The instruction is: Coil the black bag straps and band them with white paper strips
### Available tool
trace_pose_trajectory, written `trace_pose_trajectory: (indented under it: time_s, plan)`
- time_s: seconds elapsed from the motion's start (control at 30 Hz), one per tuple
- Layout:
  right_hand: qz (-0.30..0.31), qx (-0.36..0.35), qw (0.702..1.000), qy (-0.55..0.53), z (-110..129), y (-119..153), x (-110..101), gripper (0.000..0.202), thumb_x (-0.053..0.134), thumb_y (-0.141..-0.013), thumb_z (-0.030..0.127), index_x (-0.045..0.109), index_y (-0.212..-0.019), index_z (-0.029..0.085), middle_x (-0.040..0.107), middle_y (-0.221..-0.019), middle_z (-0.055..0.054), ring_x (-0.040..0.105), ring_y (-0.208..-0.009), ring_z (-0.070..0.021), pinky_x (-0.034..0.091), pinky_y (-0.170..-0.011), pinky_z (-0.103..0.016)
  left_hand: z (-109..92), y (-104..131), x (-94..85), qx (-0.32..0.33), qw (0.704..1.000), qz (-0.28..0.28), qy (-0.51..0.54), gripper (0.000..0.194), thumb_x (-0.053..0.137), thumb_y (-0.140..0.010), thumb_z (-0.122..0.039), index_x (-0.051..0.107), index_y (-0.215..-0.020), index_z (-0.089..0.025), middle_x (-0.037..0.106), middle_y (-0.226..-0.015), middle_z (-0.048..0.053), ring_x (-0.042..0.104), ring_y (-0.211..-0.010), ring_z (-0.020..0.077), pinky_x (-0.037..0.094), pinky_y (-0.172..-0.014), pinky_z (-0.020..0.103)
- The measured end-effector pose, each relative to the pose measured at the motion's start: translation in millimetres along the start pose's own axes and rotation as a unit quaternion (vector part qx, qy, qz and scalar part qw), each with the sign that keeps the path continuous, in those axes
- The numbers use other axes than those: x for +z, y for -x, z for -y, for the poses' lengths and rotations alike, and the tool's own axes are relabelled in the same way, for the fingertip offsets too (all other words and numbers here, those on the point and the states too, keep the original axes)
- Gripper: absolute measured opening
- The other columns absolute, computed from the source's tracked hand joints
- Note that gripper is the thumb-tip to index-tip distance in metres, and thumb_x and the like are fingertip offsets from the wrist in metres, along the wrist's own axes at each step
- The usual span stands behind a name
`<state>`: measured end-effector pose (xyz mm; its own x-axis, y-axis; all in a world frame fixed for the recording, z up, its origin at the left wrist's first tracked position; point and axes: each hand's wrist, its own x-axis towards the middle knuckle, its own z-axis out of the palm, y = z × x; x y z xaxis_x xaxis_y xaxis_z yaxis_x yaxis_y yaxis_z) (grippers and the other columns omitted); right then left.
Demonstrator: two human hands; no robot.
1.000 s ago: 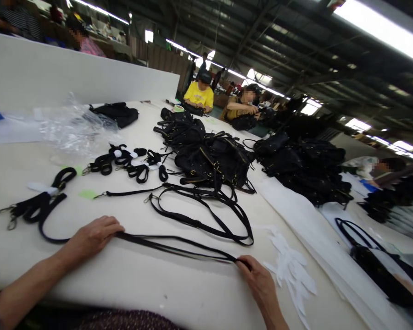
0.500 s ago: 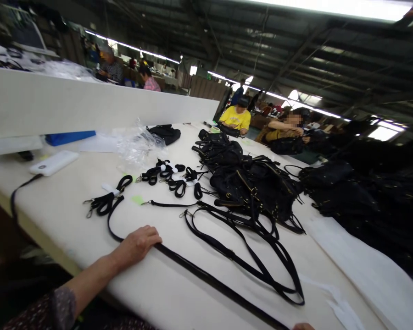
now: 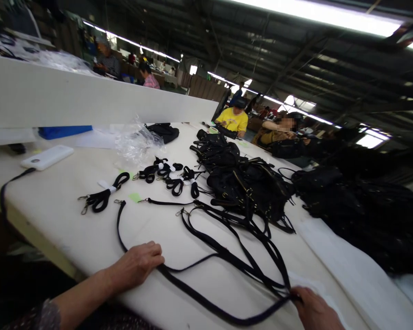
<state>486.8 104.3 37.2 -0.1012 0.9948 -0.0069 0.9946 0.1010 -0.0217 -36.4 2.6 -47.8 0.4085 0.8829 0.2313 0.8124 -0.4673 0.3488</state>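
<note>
Closed around a long black strap (image 3: 213, 306) is my left hand (image 3: 141, 262), near the front edge of the table. The strap's far end, with a metal clip (image 3: 119, 201), lies beyond that hand. At lower right my right hand (image 3: 315, 308) pinches the strap where it sags in a curve between the hands. More black straps (image 3: 234, 250) lie in long loops beside it; whether the right fingers also hold one of these I cannot tell. A folded strap bundle (image 3: 105, 195) with a white band rests to the left.
Several banded strap bundles (image 3: 179, 178) lie mid-table, before black bags (image 3: 251, 185). More bags (image 3: 361, 206) are heaped on the right. Clear plastic (image 3: 137, 142), a white power bank (image 3: 47, 157) and a low white partition (image 3: 99, 98) are at left. Co-workers sit beyond (image 3: 236, 119).
My right hand has come further into view, up and inward, now at the looped straps. The strap between my hands has gone from taut to slack. Its clip end has slid clear of the bundle.
</note>
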Motion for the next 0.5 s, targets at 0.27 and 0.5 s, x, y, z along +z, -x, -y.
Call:
trace_pose_trajectory:
  time_s: [0.27,0.5]
  plan:
    - [0.014,0.065,0.997,0.045,38.8,10.6,-26.4,0.02,0.048,-0.083,0.032,0.067,-0.089,0.028,0.071,-0.096,-0.003,0.066,-0.084,-0.0214,0.044,-0.062,-0.029,34.9,0.9,-3.2,-0.174,0.982,-0.051,-0.044,0.03,0.042,-0.098,-0.025,0.056,-0.124,-0.025,0.064,-0.111,0.006,0.061,-0.103,0.0211,0.054,-0.079,0.032]
    - [0.056,0.072,0.994,-0.06,1.6,63.9,31.7,0.026,0.051,-0.078,0.034,0.067,-0.098,0.03,0.074,-0.1,-0.002,0.07,-0.091,-0.0229,0.054,-0.079,-0.033,57.5,20.4,-35.1,-0.16,0.981,-0.02,-0.104,0.037,0.052,-0.092,-0.036,0.057,-0.126,-0.025,0.064,-0.12,0.008,0.06,-0.108,0.027,0.05,-0.09,0.042]
